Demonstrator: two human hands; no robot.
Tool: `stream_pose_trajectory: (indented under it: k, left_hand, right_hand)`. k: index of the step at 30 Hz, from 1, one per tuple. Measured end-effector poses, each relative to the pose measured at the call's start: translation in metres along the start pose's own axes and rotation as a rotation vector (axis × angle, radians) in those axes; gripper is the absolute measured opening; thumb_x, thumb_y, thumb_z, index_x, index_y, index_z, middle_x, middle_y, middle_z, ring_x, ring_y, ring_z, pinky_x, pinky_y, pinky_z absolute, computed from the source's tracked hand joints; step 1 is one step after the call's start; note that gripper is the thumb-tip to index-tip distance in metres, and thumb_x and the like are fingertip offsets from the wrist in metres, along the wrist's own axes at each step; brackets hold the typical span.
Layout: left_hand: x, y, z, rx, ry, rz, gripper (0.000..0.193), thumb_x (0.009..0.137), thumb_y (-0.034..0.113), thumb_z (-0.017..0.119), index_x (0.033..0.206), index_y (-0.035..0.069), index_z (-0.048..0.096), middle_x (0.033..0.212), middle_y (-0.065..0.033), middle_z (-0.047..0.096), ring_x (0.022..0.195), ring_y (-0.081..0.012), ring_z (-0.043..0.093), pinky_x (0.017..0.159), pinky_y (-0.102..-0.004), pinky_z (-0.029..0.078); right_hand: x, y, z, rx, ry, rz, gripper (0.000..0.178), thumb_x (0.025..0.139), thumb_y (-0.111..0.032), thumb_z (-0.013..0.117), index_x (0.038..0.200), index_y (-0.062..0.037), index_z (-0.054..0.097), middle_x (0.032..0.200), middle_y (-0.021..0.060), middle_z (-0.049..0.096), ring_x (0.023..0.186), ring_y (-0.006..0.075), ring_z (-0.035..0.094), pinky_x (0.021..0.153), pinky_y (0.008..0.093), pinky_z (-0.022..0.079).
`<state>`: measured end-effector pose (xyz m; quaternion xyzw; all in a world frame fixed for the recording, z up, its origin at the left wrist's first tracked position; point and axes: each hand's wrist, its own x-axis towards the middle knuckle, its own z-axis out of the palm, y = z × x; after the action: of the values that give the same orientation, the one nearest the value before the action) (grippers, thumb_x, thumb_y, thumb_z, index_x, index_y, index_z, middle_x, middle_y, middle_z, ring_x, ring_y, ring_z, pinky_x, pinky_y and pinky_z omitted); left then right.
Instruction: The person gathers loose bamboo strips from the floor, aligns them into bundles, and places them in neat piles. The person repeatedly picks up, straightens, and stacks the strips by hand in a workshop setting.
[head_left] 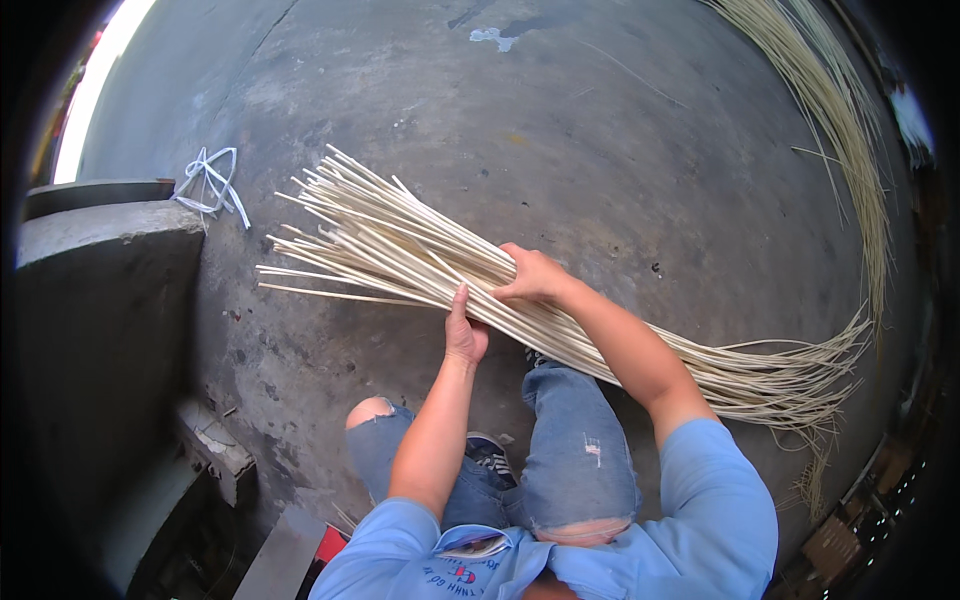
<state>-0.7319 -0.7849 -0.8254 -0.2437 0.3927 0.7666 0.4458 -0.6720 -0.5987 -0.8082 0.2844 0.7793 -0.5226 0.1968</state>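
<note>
A thick bundle of long pale rattan canes (400, 248) slants across in front of my knees, its cut ends fanned out at the left and its tail bending away to the right. My left hand (466, 336) grips the bundle from the near side, thumb up along the canes, fingers hidden beneath. From above, my right hand (532, 275) is closed round the upper part of the bundle, a little to the right of the left hand. Several canes at the lower left stick out apart from the rest.
A second pile of long canes (840, 130) curves along the right side of the concrete floor (640, 150). At the left, a tangle of white strapping (210, 185) lies by a low concrete block (110, 228). A grey box-like object (280, 555) stands at lower left.
</note>
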Motion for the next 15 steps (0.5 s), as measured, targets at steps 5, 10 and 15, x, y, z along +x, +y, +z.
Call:
stream_pose_trajectory:
  k: [5,10,15]
  left_hand:
    - [-0.006,-0.011,0.015,0.014,0.01,0.076,0.065,0.091,0.031,0.076,0.143,0.007,0.045,0.135,-0.0081,0.055,0.128,-0.0232,0.052,0.11,-0.0408,0.044]
    - [-0.005,-0.007,0.009,0.136,0.098,0.156,0.06,0.093,0.026,0.071,0.142,0.003,0.045,0.134,-0.0127,0.057,0.124,-0.0257,0.057,0.108,-0.0404,0.046]
    - [-0.012,-0.017,0.011,0.092,0.088,0.158,0.057,0.095,0.025,0.064,0.143,0.001,0.044,0.135,-0.0134,0.056,0.125,-0.0268,0.056,0.108,-0.0405,0.046]
  right_hand:
    - [-0.014,-0.001,0.005,-0.173,0.023,0.028,0.096,0.066,-0.055,0.079,0.148,-0.0203,0.043,0.115,0.0181,0.072,0.107,0.0388,0.068,0.091,0.0475,0.053]
    - [-0.009,-0.01,0.007,0.073,-0.101,0.031,0.062,0.082,-0.05,0.073,0.13,-0.0122,0.063,0.108,0.0166,0.074,0.098,0.0312,0.071,0.088,0.0422,0.054]
    - [0.009,0.019,-0.016,0.672,-0.396,0.255,0.049,0.094,-0.046,0.069,0.115,-0.0017,0.071,0.105,0.0104,0.074,0.092,0.0186,0.07,0.083,0.036,0.055]
